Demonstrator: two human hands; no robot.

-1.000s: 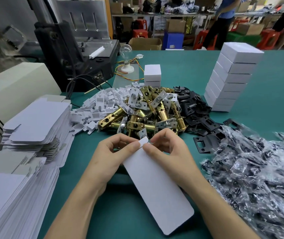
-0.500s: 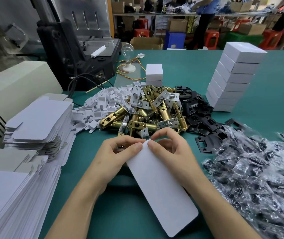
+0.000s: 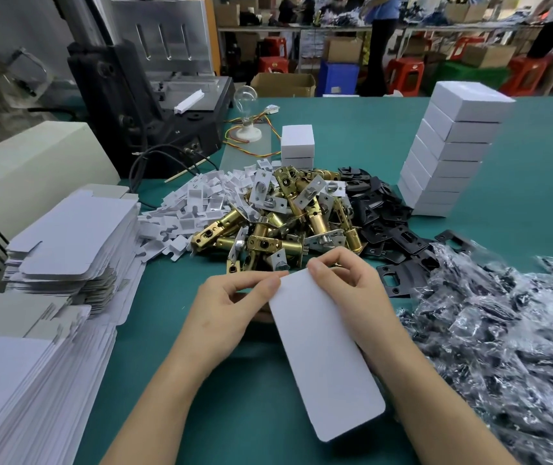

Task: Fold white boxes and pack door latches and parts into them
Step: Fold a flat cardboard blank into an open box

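So you've got both hands close together on the far end of one long flat white cardboard box blank (image 3: 325, 357). Your left hand (image 3: 231, 310) pinches its far left corner and your right hand (image 3: 345, 293) pinches the far edge right next to it, thumbs on top. The near end with the rounded corners sticks out toward you, between your forearms. My guess is you're holding it there because that's where the first fold or flap gets worked, so this box is barely started and nothing's packed in it yet. The layout makes sense for reaching: the heap of brass-coloured metal door latches (image 3: 285, 223) sits just past your fingertips, the flat black metal plates (image 3: 385, 223) are past your right hand, and the pile of small clear plastic bags with dark parts (image 3: 503, 347) is right beside your right forearm. The stacks of unfolded white blanks (image 3: 67, 243) are off your left hand, and the tower of finished white boxes (image 3: 449, 152) is well beyond your right.
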